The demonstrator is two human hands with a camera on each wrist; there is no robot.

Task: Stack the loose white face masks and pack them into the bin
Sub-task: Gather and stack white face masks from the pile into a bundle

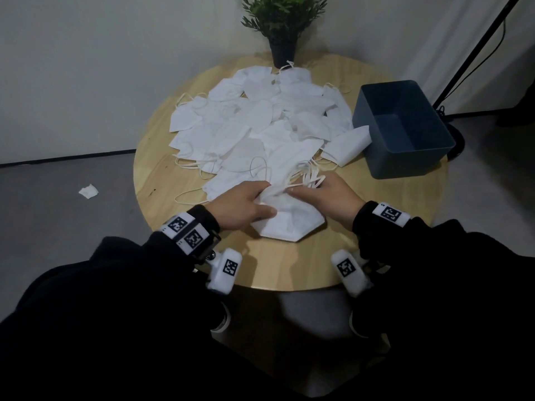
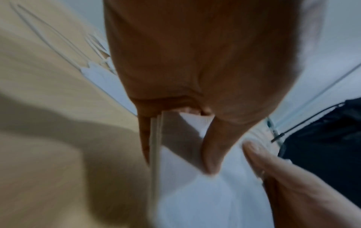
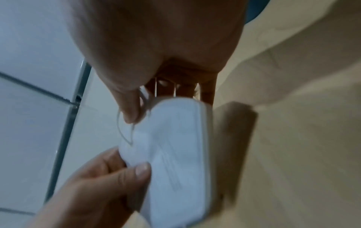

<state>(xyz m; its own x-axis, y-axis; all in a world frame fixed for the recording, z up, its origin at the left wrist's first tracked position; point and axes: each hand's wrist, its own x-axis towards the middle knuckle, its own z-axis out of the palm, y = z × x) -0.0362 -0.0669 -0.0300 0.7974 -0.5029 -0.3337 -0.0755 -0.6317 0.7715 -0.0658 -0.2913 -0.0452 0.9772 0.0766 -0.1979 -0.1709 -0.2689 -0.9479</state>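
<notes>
Both hands grip the small stack of masks at the table's near edge, left hand pinching its left side, right hand clutching its ear loops, with the empty bin lying far-right, nearer the right hand.

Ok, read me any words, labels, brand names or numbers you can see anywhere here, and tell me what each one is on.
No readable text: none.
Wrist bands: black-and-white square code patterns only, no letters or digits.
Wrist cameras: the same kind of code pattern, no words.
Face masks: plain white, no print visible.
Bin: plain dark blue, no label visible.
Plant pot: plain dark, no label visible.
</notes>
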